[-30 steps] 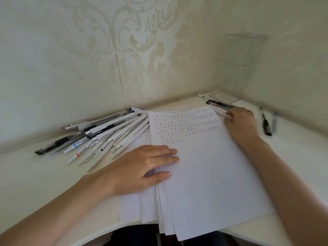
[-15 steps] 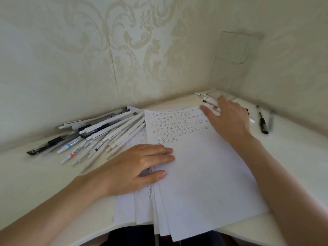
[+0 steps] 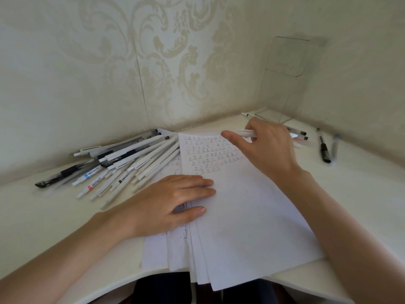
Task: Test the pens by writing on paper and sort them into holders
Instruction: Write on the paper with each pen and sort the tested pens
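Head cam: the right hand [image 3: 265,150] now has a white pen [image 3: 246,133] pinched in its curled fingers, with the thumb sticking out straight to the left. A second ago that hand was flat down on the few pens at the far right corner of the paper. Half a second ago it was still spread over them, and now it's up and holding one.

The pen sits over the top rows of writing. Its long axis runs pretty much left to right, about in line with those rows. It's blurry and half hidden by the fingers, so I can't tell which end is the tip.

Under it is the stack of paper [image 3: 252,216], and the left hand [image 3: 168,205] hasn't budged: fingers straight, pressing flat on the left edge of the stack. Left of the paper is the big pile of pens [image 3: 135,159], fanned out on the desk [image 3: 43,216]. Behind the right hand a few leftover pens [image 3: 299,134] lie near the clear holder [image 3: 285,84] in the corner. A black pen [image 3: 324,150] lies further right.
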A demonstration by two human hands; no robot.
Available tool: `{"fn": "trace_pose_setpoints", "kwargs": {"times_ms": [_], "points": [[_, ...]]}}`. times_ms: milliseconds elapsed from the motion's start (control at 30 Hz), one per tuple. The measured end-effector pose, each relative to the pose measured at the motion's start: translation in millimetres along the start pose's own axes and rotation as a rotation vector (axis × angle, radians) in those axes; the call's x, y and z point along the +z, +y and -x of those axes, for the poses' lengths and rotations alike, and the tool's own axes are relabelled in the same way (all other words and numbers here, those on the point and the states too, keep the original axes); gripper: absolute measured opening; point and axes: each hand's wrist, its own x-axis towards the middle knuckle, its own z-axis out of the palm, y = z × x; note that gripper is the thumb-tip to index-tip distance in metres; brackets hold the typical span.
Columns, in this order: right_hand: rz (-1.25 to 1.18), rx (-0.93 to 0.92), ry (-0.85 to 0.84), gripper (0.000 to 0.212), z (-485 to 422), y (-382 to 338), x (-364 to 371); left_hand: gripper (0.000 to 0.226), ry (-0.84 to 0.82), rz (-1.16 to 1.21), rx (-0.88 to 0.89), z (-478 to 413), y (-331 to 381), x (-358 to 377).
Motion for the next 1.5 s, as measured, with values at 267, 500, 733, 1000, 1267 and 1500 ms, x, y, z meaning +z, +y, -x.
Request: {"fn": "trace_pose_setpoints", "kwargs": {"times_ms": [267, 500, 733, 1000, 1267, 1500], "points": [[-0.348, -0.102, -0.02, 0.056, 4, -10, -3, 0.053, -0.008, 0.004, -0.002, -1, -2, 2], [-0.625, 0.202, 0.007, 0.04, 7, -22, -12, 0.054, -0.003, 0.004, 0.005, -1, -3, 3], [-0.558, 0.302, -0.23, 0.019, 10, -21, 7, 0.055, -0.022, 0.002, -0.014, -1, -3, 2], [-0.593, 0.369, -0.292, 0.035, 12, -20, 20, 0.054, -0.019, 0.002, 0.0, -1, -2, 1], [-0.545, 0.3, -0.302, 0.026, 17, -21, 28, 0.057, -0.028, 0.022, -0.02, -2, -2, 2], [-0.42, 0.246, -0.342, 0.035, 17, -22, 29, 0.056, -0.036, 0.023, -0.027, -2, -3, 2]]}}
